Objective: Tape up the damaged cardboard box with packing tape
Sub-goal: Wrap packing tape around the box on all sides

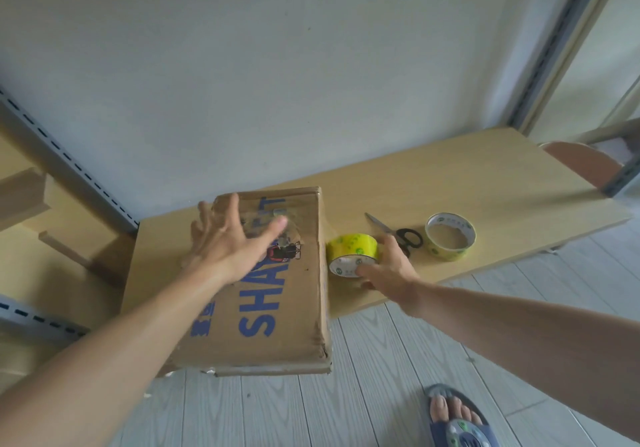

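Box: the cardboard box (273, 283) lies flat at centre frame on the pale wooden counter (485, 176); its near end juts past the counter edge over the floor, and its lower right corner looks crushed and torn.
Left hand: the left hand (228, 238) is spread flat over the far part of the box top, grip wide and holding nothing.
Right hand: the right hand (388, 270), right of centre, has its grip closed around the yellow tape roll (353, 254), which sits just beside the box's right side.
Other items: scissors (398, 235) lie just behind the right hand; a second tape roll (450, 235) stands further right.
Risk, box: with so much overhang, pressing on the near end could tip it off the counter.
Risk, tape: I cannot tell where the free end is; it may be stuck flat and hard to lift, and clear film could then fold onto itself.
Risk, corner: tape laid over the crumpled corner may bridge gaps and peel.
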### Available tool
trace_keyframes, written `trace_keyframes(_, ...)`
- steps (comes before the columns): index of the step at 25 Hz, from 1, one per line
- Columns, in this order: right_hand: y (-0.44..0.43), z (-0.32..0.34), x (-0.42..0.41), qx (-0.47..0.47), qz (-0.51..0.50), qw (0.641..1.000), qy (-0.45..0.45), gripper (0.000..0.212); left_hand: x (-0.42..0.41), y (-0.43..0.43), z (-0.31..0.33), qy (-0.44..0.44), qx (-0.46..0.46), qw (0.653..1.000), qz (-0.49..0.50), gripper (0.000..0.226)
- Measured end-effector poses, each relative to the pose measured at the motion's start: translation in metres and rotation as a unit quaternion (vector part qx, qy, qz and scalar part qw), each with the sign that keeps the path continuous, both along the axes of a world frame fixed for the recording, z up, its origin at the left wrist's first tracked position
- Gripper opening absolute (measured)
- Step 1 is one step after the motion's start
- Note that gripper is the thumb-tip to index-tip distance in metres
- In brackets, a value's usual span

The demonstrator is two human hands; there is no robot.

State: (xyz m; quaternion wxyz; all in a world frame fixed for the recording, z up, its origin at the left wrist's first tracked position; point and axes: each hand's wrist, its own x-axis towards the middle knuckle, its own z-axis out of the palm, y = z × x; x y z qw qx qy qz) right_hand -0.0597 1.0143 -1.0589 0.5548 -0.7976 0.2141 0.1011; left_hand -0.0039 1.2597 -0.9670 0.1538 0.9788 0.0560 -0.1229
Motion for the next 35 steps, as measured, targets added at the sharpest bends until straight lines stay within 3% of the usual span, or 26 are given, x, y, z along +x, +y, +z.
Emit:
trace_keyframes(2,0.016,-0.008,-0.009,0.024,-0.098,0.995,0.029,0.042,-0.001,0.026,-0.005,0.001,-0.033,0.999,0.007,0.100)
trace_keyframes(4,0.029,-0.006,-0.017,0.063,-0.133,0.986,0.078,0.030,-0.003,0.040,-0.008,-0.008,-0.100,0.995,0.019,0.091)
trace_keyframes(7,0.053,0.003,-0.032,0.184,-0.061,0.961,0.196,0.031,-0.003,0.048,-0.012,0.009,-0.210,0.975,0.078,0.097)
trace_keyframes(10,0.076,0.008,-0.040,0.198,-0.045,0.954,0.220,0.038,-0.004,0.051,-0.014,0.016,-0.247,0.964,0.092,0.088)
trace_keyframes(12,0.086,0.008,-0.041,0.163,-0.060,0.964,0.202,0.041,-0.005,0.054,-0.016,0.011,-0.262,0.960,0.101,0.078)
trace_keyframes(15,0.089,0.011,-0.051,0.071,-0.053,0.985,0.148,0.048,-0.005,0.060,-0.017,0.002,-0.308,0.946,0.100,0.047)
trace_keyframes(19,0.079,0.042,-0.065,0.009,-0.038,0.999,0.024,0.043,-0.011,0.060,-0.019,-0.003,-0.340,0.933,0.122,0.050)
trace_keyframes(24,0.071,0.069,-0.054,-0.039,-0.007,0.996,-0.075,0.033,-0.015,0.073,-0.009,-0.135,-0.223,0.964,0.059,0.053)
trace_keyframes(26,0.079,0.072,-0.051,-0.014,0.009,0.996,-0.093,0.031,-0.009,0.065,0.012,-0.145,-0.312,0.938,0.047,0.072)
trace_keyframes(28,0.088,0.073,-0.045,0.021,0.004,0.996,-0.090,0.032,-0.007,0.050,0.027,-0.096,-0.451,0.887,-0.001,0.084)
trace_keyframes(29,0.091,0.076,-0.040,0.035,-0.007,0.996,-0.086,0.034,-0.009,0.048,0.029,-0.069,-0.487,0.870,-0.034,0.086)
trace_keyframes(31,0.089,0.091,-0.022,0.059,-0.023,0.991,-0.120,0.050,-0.006,0.051,0.028,-0.040,-0.492,0.868,-0.056,0.103)
trace_keyframes(33,0.081,0.112,0.007,0.057,0.010,0.978,-0.202,0.072,-0.003,0.061,0.028,-0.028,-0.495,0.866,-0.069,0.098)
trace_keyframes(35,0.080,0.128,0.034,0.039,0.068,0.968,-0.240,0.064,-0.004,0.065,0.026,-0.032,-0.526,0.845,-0.091,0.081)
